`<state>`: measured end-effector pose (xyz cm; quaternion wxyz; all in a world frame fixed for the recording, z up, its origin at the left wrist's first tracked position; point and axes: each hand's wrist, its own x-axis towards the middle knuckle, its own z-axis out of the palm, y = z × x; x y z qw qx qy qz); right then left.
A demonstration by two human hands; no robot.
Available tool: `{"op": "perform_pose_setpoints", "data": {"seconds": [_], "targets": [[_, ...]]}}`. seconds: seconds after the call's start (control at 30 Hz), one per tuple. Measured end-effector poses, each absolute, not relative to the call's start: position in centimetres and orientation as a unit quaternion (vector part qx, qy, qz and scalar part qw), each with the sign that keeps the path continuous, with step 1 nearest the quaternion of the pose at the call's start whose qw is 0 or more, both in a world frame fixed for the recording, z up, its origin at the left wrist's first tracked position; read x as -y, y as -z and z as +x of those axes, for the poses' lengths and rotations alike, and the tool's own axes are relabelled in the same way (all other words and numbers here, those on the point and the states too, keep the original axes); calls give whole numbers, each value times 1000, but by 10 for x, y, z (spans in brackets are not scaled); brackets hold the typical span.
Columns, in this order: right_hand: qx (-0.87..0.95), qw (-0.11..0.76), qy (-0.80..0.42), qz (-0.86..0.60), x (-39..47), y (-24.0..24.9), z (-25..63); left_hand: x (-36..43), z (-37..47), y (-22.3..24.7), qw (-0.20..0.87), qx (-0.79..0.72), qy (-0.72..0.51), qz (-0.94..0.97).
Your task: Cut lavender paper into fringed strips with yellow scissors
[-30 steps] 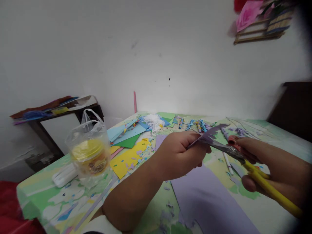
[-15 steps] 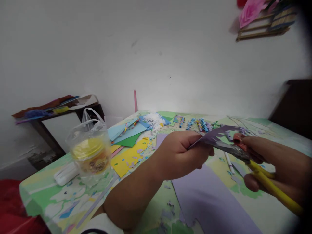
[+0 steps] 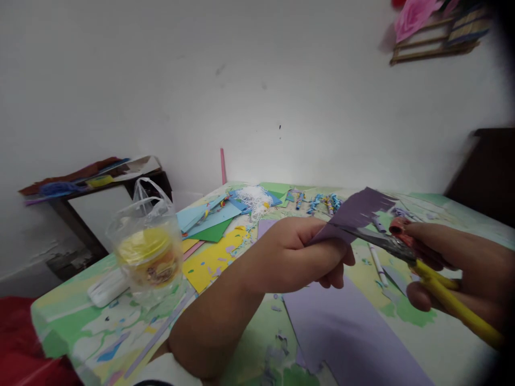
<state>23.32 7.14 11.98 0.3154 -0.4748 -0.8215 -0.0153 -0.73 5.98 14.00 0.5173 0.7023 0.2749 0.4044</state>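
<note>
My left hand (image 3: 293,254) is closed, pinching a dark purple piece of paper (image 3: 358,212) between thumb and fingers. The paper's right edge is cut into a ragged fringe. In my right hand (image 3: 478,252) is a pair of scissors (image 3: 388,244) with one yellow and one red handle. Its blades point left, lying against the paper close to my left thumb. The lower fingers of my right hand are partly lost in the dark right edge of the view. Below my hands, a large lilac sheet (image 3: 341,332) lies on the table.
Left on the table stands a yellow-lidded tub (image 3: 148,257) in a clear bag. Beyond are yellow paper (image 3: 205,262) with scraps, blue and green sheets, white string (image 3: 255,198) and several curled paper pieces (image 3: 322,203). A white pen (image 3: 377,264) lies right. The wall is behind.
The paper has tilted upward, showing more of its face. The scissors' blades now extend further left across it, near my left thumb. My right hand has shifted slightly.
</note>
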Motion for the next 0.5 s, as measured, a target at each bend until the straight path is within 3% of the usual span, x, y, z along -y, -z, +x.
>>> {"op": "perform_pose_setpoints", "data": {"seconds": [0.27, 0.5], "targets": [[846, 269, -59, -457, -71, -115, 233, -64, -1, -133, 430, -286, -478, 711], [849, 266, -66, -452, -74, -110, 233, -65, 0, -132, 427, -259, -495, 711]]}}
